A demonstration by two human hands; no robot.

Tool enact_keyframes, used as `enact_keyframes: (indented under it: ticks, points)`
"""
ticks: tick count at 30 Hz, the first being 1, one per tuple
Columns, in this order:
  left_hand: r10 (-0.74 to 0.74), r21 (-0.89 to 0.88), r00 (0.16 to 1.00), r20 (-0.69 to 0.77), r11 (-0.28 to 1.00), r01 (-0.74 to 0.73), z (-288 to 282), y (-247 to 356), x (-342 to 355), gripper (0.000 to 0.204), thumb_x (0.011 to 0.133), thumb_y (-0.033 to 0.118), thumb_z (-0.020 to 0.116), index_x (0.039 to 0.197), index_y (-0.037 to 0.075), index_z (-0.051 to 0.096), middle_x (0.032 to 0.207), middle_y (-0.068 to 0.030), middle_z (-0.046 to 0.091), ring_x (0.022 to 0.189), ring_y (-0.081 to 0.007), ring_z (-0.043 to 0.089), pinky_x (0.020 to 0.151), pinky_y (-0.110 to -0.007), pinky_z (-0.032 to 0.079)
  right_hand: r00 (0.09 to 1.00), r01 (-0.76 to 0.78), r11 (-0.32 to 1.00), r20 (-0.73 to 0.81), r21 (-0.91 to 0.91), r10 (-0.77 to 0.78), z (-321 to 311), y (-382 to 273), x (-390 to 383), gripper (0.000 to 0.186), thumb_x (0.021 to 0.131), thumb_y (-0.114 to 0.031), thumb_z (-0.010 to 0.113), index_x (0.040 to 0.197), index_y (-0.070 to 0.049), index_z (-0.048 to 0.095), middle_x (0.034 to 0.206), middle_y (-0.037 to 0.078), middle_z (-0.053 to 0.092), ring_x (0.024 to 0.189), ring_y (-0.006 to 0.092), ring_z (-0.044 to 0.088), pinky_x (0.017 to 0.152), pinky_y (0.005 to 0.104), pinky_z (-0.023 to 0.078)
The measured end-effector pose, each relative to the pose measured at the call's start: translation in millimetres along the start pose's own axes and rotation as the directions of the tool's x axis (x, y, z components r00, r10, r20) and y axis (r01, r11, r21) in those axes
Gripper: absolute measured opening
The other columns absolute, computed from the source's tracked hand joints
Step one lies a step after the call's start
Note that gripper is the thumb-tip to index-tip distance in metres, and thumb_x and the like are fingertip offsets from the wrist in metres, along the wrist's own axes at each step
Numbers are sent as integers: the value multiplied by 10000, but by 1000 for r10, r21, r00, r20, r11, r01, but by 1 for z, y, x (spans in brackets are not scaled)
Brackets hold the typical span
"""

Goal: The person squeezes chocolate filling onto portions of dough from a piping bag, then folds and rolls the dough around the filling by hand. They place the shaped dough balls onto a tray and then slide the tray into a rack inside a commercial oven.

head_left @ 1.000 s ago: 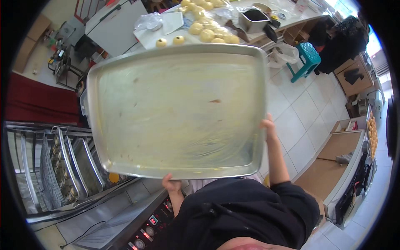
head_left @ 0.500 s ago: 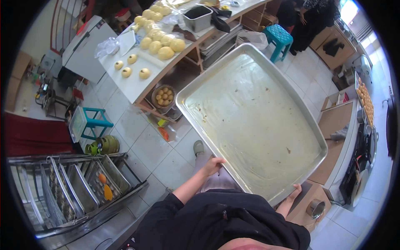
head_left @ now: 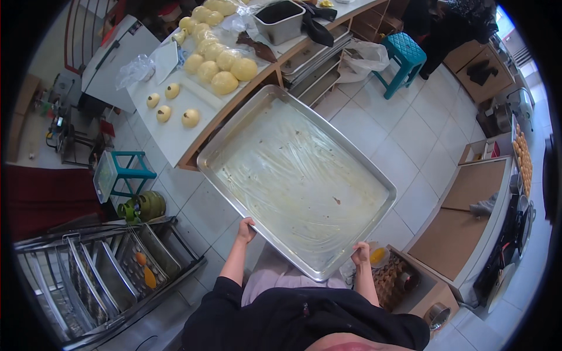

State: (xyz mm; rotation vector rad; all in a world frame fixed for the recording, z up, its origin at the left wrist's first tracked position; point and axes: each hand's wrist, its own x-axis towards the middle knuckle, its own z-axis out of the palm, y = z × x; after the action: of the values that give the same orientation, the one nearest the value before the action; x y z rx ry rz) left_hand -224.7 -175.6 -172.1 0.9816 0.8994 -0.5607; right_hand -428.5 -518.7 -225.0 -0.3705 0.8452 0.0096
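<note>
A large rectangular metal baking tray (head_left: 298,169), greased and marked with a few brown crumbs, is held out in front of me above the floor. My left hand (head_left: 246,230) grips its near left edge, fingers wrapped round the rim. Near the right corner, my right hand (head_left: 360,254) is closed on the rim as well. Nothing lies in the tray apart from the crumbs and smears. Its far corner overlaps the front of the white worktable (head_left: 170,137) in this view; whether they touch I cannot tell.
Dough balls (head_left: 224,83), a grey loaf tin (head_left: 279,23) and plastic wrap stand on the worktable. Teal stools (head_left: 404,52) stand on the tiled floor. At the left is a metal rack of trays (head_left: 111,275); at the right, a long counter (head_left: 468,222). A person (head_left: 462,23) stands at the back.
The tray has swung left and lower, away from the right counter toward the worktable. Both hands moved left with it and kept their grip. An open box of egg cartons shows near my right arm.
</note>
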Motion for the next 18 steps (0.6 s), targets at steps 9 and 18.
enact_keyframes:
  ticks: [9,18]
  points:
    - [55,-97,987,-150,993,-70,-7,78,83,295,494,54,437,784,9,471,777,-99,505,764,-246,493,743,-349,416,992,-124,992,-2,8,124,95,42,95,322,502,19,449,813,39,527,840,127,561,820,266,526,765,377,418]
    - [1,-189,991,131,982,24,-37,86,132,668,732,488,509,1196,38,338,1190,-135,404,1086,-271,396,875,-370,362,988,-141,990,69,-7,142,62,131,210,350,506,38,437,847,33,517,866,123,551,842,258,517,793,370,409]
